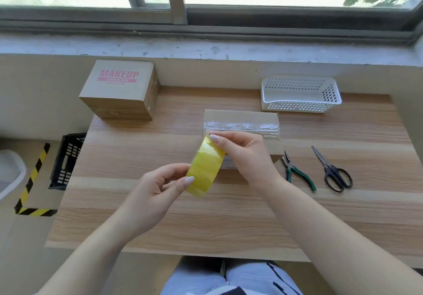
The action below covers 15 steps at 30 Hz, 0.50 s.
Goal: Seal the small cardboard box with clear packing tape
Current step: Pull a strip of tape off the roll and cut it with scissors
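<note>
At frame centre, the left hand (158, 187) grips the yellowish tape roll (205, 167) from below, while the right hand (243, 155) pinches its upper edge. Behind them on the worktop (160, 221) sits the small cardboard box (242, 117), a clear strip across its top.

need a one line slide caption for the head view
Both hands, left hand and right hand, hold a tape roll at the small cardboard box, with pliers and scissors alongside.
</note>
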{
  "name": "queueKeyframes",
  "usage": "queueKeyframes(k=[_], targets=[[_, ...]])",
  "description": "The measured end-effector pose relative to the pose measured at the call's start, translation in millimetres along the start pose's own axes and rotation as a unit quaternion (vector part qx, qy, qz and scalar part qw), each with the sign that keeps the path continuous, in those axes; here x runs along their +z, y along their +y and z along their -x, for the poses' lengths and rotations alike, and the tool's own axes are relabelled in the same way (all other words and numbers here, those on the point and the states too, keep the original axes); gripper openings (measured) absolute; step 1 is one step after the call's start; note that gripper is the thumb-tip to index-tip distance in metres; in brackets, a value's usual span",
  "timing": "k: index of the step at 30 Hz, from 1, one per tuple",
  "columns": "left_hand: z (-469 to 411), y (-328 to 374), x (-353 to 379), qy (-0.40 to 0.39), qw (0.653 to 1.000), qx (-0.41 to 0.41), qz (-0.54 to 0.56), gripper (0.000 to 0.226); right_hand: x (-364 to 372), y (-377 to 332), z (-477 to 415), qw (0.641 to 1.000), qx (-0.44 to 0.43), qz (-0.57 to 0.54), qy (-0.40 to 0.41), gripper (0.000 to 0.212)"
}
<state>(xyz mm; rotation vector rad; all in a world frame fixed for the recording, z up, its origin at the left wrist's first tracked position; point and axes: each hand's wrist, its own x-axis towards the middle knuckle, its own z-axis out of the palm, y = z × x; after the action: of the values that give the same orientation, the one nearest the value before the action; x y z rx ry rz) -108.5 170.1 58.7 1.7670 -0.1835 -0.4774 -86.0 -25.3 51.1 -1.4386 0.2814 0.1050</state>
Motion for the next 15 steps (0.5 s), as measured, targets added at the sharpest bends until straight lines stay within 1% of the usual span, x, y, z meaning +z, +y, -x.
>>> queueKeyframes(k=[8,12,15], targets=[[-6.3,2.0,5.8,-0.016,1.000,0.008,0.005,0.023,-7.5,-0.5,3.4,0.999,-0.021,0.033,0.026,0.011],[-8.8,0.8,4.4,-0.030,1.000,0.002,-0.006,0.020,-11.2,-1.5,1.3,0.997,-0.020,0.073,0.024,0.013],[-11.1,-0.6,-0.1,-0.049,0.999,-0.007,-0.013,0.025,-17.0,-2.9,-4.1,0.990,-0.017,0.143,-0.011,0.026]])
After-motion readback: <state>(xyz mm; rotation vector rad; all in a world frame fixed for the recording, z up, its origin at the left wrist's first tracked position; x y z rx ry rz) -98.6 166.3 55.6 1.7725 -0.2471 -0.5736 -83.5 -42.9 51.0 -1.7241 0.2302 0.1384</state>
